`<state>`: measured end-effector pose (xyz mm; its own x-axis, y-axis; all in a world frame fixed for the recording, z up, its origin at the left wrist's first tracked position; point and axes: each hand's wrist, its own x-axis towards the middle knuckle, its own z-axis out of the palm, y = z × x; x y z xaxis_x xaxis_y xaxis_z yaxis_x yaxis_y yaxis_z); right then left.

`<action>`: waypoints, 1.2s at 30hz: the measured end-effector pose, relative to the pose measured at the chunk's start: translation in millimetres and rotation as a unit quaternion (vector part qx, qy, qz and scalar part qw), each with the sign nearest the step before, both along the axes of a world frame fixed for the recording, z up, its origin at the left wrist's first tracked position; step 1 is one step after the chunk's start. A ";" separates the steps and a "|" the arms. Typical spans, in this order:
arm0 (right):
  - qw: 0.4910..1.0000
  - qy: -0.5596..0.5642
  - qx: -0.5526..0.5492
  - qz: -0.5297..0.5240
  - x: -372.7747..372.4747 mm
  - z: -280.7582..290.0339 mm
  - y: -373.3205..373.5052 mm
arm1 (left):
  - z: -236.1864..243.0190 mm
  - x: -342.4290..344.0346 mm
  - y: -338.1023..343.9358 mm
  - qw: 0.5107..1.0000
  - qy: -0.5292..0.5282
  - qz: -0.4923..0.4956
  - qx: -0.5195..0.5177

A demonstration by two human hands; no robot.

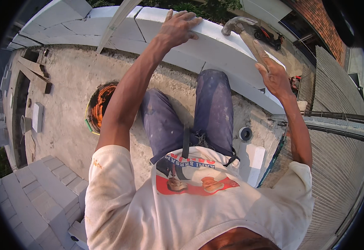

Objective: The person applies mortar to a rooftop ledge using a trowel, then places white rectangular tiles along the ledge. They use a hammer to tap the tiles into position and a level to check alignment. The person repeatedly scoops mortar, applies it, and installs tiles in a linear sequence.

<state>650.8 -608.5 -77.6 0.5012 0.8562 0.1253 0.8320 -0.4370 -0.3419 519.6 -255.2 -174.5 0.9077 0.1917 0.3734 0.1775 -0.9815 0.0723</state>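
Observation:
My left hand [180, 28] lies flat on the top of a white block [215, 46] in the low wall in front of me, its fingers stretched out. My right hand [272, 74] is closed round the wooden handle of a claw hammer [239, 30]. The hammer's metal head is over the wall's top edge, to the right of my left hand; whether it touches the block I cannot tell. The wall [127, 31] is made of large white blocks with thin dark joints. My knees are close to its near face.
A bucket [91, 109] with an orange inside stands left of my legs. White blocks [36, 187] are stacked at the lower left, planks [34, 68] lie at the far left. A slanted post [116, 26] leans by the wall. Beyond it are a drop, a motorbike [269, 37] and corrugated roofing [336, 166].

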 end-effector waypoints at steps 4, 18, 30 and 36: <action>0.999 -0.020 0.037 0.029 17.8 0.9 -10.8 | -3.6 -2.2 5.9 1.000 0.007 0.009 0.005; 0.999 0.018 -0.007 -0.045 17.8 -7.1 -75.3 | -3.1 -2.4 -0.3 0.999 0.023 0.028 0.013; 0.999 0.038 0.012 0.011 -4.7 -12.6 -23.3 | 21.4 -2.0 -3.9 0.997 0.065 0.011 -0.048; 0.992 0.092 0.081 0.027 -30.6 2.7 47.8 | 20.2 -64.3 -10.7 0.973 -0.178 -0.102 -0.110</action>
